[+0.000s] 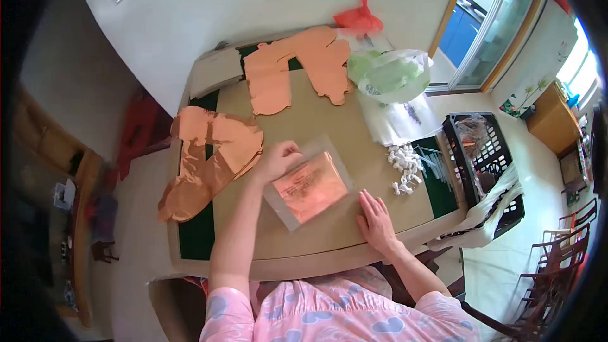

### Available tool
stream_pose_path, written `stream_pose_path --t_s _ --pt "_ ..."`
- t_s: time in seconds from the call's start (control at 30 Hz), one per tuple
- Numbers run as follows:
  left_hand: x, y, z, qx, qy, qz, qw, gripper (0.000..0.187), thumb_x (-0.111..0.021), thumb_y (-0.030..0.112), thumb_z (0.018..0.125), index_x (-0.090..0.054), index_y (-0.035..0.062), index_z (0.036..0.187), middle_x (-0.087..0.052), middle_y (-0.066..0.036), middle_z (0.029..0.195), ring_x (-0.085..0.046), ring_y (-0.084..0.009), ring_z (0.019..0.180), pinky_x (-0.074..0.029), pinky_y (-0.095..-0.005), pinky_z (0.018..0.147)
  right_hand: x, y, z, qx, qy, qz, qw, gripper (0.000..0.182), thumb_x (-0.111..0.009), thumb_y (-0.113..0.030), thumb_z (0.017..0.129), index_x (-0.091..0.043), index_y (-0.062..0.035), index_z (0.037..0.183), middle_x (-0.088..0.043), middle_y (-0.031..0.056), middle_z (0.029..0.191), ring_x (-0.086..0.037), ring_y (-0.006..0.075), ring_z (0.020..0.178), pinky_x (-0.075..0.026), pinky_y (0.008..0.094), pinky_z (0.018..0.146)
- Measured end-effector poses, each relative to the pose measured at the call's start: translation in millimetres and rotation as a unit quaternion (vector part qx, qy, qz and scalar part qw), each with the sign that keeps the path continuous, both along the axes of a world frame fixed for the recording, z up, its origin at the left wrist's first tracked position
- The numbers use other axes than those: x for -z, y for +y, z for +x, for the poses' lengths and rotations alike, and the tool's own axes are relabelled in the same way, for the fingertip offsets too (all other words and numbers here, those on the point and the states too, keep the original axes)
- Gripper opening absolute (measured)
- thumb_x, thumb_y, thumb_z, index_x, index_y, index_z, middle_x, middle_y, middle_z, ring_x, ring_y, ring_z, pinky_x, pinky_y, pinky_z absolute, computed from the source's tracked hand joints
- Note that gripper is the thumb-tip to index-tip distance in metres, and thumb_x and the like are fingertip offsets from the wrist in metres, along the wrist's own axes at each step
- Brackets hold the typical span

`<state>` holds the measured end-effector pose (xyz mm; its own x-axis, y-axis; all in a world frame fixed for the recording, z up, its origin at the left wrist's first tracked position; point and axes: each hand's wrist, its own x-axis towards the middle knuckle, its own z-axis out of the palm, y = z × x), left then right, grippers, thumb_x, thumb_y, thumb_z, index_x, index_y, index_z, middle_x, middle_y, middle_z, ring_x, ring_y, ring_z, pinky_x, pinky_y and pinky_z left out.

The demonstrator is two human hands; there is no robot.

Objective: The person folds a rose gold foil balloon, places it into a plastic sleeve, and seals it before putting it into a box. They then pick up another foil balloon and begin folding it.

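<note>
In front of me on the table lies a clear plastic bag (289, 220) with a folded copper-coloured foil piece (310, 191) inside; dark print shows on its face. My left hand (282, 161) rests on the bag's upper left edge with its fingers curled in, and the thumb is mostly hidden. My right hand (378, 223) lies on the table just right of the bag, palm down, fingers stretched out and holding nothing. Flat foil balloons (206, 145) are stacked to the left, and more copper foil balloons (269, 85) lie farther back.
White curled bundles (405, 166) and thin clear straws (434, 166) lie to the right. Behind them are clear plastic sheets (402, 120) and a green-white plastic bag (392, 76). A black basket (456, 145) stands beside the table's right edge. A red bag (359, 20) sits at the back.
</note>
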<state>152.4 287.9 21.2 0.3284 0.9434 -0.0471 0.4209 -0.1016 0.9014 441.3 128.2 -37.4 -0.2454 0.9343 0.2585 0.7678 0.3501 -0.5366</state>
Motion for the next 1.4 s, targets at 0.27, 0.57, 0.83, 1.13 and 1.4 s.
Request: stream_pose_path --t_s 0.27,0.57,0.83,1.13,1.4 --pt "-132 -148 -67 -0.073 0.207 0.118 0.968 0.013 -0.067 0.011 0.081 -0.064 0.0056 0.093 -0.065 -0.010 0.081 -0.064 -0.0249 0.078 -0.049 -0.0328 0.068 1 3 -1 -0.028 -0.023 0.045 0.998 0.046 -0.060 -0.013 0.085 -0.051 -0.0077 0.130 -0.046 0.0164 0.136 -0.043 0.0335 0.127 -0.033 0.0462 0.107" --pt "-105 -220 -64 -0.128 0.284 0.394 0.865 0.011 -0.066 0.007 0.081 -0.064 0.0059 0.093 -0.065 -0.011 0.088 -0.062 -0.0291 0.088 -0.047 -0.0394 0.081 -149 19 -153 -0.363 -0.164 0.023 0.917 0.029 -0.064 -0.016 0.083 -0.060 -0.0072 0.111 -0.063 0.0139 0.102 -0.061 0.0310 0.092 -0.051 0.0384 0.079" --pt "-27 -430 -218 -0.526 0.351 0.168 0.756 0.007 -0.059 0.009 0.087 -0.064 0.0044 0.089 -0.063 -0.015 0.085 -0.062 -0.0321 0.082 -0.048 -0.0432 0.069 -170 -12 -216 -0.377 0.179 -0.049 0.907 0.017 -0.057 -0.002 0.082 -0.060 -0.0009 0.099 -0.060 0.0182 0.081 -0.063 0.0338 0.069 -0.050 0.0389 0.062" --pt "146 -546 -212 -0.376 0.451 0.005 0.809 0.012 -0.064 0.012 0.079 -0.064 0.0044 0.087 -0.060 -0.014 0.091 -0.059 -0.0325 0.089 -0.051 -0.0423 0.081 -97 -99 -338 -0.510 0.214 -0.077 0.830 0.011 -0.054 -0.003 0.088 -0.059 0.0012 0.097 -0.062 0.0149 0.076 -0.068 0.0242 0.065 -0.052 0.0333 0.056" --pt "170 -587 -180 -0.346 0.529 -0.096 0.769 0.033 -0.067 0.027 0.080 -0.063 0.0065 0.106 -0.054 -0.018 0.120 -0.049 -0.0311 0.118 -0.035 -0.0479 0.104 -54 -162 -368 -0.559 0.227 -0.125 0.788 0.003 -0.054 -0.001 0.085 -0.054 0.0009 0.088 -0.056 0.0191 0.072 -0.062 0.0347 0.065 -0.048 0.0399 0.058"
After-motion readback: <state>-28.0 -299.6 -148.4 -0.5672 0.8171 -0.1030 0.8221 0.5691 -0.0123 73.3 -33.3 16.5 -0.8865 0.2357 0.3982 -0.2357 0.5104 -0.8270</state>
